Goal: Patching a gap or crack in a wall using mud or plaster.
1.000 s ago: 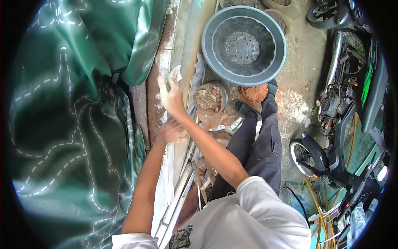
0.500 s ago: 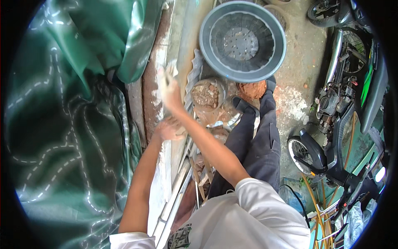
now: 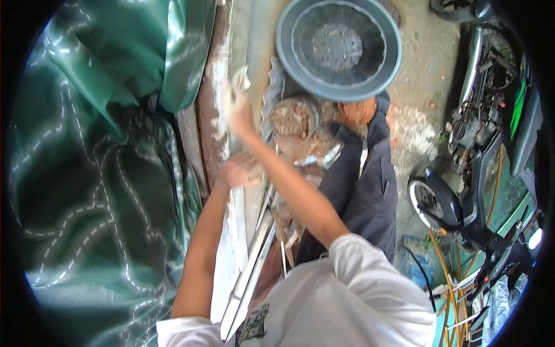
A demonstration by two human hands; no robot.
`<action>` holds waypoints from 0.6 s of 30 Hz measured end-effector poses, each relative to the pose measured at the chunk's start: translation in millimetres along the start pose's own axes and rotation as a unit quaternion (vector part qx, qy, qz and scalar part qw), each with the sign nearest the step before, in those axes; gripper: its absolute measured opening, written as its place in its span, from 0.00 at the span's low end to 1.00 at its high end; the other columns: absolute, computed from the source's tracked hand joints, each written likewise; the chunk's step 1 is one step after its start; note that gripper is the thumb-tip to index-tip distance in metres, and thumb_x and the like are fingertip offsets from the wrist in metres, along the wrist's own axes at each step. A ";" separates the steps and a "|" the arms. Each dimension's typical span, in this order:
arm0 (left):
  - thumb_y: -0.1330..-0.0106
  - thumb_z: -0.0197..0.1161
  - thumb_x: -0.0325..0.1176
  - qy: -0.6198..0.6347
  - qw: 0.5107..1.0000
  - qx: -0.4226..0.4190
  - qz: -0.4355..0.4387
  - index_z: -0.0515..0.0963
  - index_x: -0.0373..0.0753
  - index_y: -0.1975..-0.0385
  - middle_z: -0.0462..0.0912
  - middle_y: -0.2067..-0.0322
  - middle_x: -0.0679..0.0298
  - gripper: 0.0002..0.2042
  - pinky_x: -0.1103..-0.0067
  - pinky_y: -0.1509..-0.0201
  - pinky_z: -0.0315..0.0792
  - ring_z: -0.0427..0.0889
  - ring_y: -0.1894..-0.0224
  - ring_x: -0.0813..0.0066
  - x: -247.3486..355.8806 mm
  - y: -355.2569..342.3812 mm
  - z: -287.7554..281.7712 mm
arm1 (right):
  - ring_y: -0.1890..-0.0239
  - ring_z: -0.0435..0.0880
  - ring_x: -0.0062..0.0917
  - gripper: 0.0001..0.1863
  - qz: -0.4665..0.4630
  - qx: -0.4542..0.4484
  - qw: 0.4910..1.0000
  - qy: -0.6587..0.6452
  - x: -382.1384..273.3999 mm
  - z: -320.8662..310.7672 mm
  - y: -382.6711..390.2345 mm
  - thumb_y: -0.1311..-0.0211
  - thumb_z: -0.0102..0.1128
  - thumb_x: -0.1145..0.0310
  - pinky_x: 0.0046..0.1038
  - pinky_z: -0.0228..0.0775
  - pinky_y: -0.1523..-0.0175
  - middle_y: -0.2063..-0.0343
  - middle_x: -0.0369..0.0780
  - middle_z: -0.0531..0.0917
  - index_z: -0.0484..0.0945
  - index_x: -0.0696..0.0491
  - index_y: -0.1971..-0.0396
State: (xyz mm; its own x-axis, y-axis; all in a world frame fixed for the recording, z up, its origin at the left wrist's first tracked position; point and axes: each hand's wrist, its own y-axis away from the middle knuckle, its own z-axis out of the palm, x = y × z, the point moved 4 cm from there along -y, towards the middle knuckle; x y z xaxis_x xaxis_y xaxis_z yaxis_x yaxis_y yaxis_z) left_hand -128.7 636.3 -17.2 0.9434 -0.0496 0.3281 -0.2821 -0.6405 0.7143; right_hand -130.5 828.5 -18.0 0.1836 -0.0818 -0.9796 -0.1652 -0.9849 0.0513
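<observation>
My right hand (image 3: 238,114) is closed on a crumpled off-white rag (image 3: 240,79), held over a narrow ledge streaked with white (image 3: 218,87). Nearer to me, my left hand (image 3: 238,170) lies on the same ledge with its fingers stretched out, slightly blurred. My right forearm reaches past it from the right. Along the ledge's left side hangs a dark green tarp (image 3: 63,191) with pale dashed reflections.
A grey plastic tub (image 3: 283,46) stands ahead. Nearer are a container of rubble (image 3: 293,118) and a reddish-brown mound (image 3: 356,111) by my feet. Metal strips (image 3: 251,269) lean beside my torso. A motorcycle (image 3: 477,127) and a small wheel (image 3: 425,202) stand right.
The view has shifted a little, so the tub sits higher in it. Both hands stay near the same places along the ledge, with the rag still in the right one.
</observation>
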 end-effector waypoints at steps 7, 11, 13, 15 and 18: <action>0.48 0.63 0.57 0.003 0.997 0.082 0.015 0.80 0.40 0.52 0.79 0.47 0.59 0.29 0.68 0.35 0.65 0.73 0.41 0.61 4.2 7.0 2.0 | 0.74 0.80 0.32 0.31 0.242 -0.193 0.945 -0.110 17.3 7.3 -0.8 0.30 0.46 0.45 0.37 0.70 0.63 0.79 0.47 0.80 0.79 0.63 0.57; 0.48 0.63 0.57 0.027 0.994 0.101 0.015 0.81 0.40 0.53 0.79 0.47 0.58 0.29 0.67 0.36 0.65 0.73 0.41 0.60 4.1 5.8 -1.7 | 0.71 0.81 0.32 0.30 0.262 -0.237 0.931 -0.096 9.9 4.7 -24.1 0.30 0.47 0.46 0.36 0.70 0.60 0.77 0.47 0.81 0.79 0.63 0.56; 0.47 0.63 0.57 0.004 0.995 0.099 0.029 0.80 0.40 0.53 0.79 0.47 0.58 0.29 0.67 0.36 0.65 0.74 0.41 0.60 4.9 5.2 -2.7 | 0.66 0.82 0.35 0.30 0.281 -0.285 0.911 -0.098 7.6 4.8 -25.4 0.29 0.45 0.47 0.36 0.70 0.57 0.74 0.51 0.81 0.78 0.62 0.54; 0.47 0.63 0.57 0.000 0.997 0.071 0.039 0.80 0.40 0.52 0.79 0.47 0.57 0.30 0.67 0.36 0.65 0.74 0.42 0.60 6.3 5.5 -0.8 | 0.59 0.83 0.36 0.29 0.340 -0.268 0.897 -0.092 10.1 1.5 -22.5 0.29 0.44 0.47 0.35 0.70 0.52 0.67 0.56 0.82 0.77 0.62 0.51; 0.47 0.62 0.59 -0.019 0.997 0.071 0.018 0.80 0.40 0.52 0.78 0.46 0.58 0.30 0.67 0.37 0.65 0.73 0.41 0.60 4.7 3.4 -2.0 | 0.62 0.82 0.33 0.31 0.193 -0.230 0.953 -0.041 -2.5 -2.8 -25.2 0.28 0.43 0.45 0.34 0.71 0.53 0.68 0.54 0.82 0.78 0.62 0.54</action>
State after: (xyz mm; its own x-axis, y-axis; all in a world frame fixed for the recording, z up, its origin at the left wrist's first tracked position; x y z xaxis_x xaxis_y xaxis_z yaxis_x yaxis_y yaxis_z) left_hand -125.7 635.4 -12.0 0.9400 -0.1014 0.3257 -0.2900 -0.7404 0.6064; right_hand -124.0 853.1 -16.3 0.1149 -0.4574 -0.8818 0.2416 -0.8482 0.4714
